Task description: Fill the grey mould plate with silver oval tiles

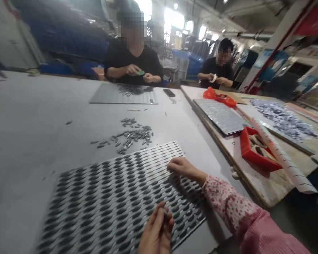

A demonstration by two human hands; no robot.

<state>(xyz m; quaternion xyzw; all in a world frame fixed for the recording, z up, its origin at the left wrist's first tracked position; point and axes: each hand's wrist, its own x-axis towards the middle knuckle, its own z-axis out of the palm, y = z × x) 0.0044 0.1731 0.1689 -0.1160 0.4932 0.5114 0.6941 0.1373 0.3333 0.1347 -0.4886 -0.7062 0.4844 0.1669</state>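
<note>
A grey tray (100,197) lies before me, its surface set with rows of dark oval pieces. Toward its far right part, pale slots show no dark pieces. My right hand (184,168) is over that part with its fingers pinched together; what they hold, if anything, is hidden. Low over the near side of the tray, my left hand (157,229) is closed, fingers curled inward; a bit of something small and greyish shows at the fingertips, too unclear to name. Beyond the tray's far edge, loose grey oval pieces (135,137) lie scattered on the white table (23,141).
Across the table a person (134,60) holds a small green item above another sheet (106,95) bearing dark pieces. A second person (218,68) works farther right. The right-hand table carries a red box (245,148), a long white roll (286,158), and a grey panel (219,114).
</note>
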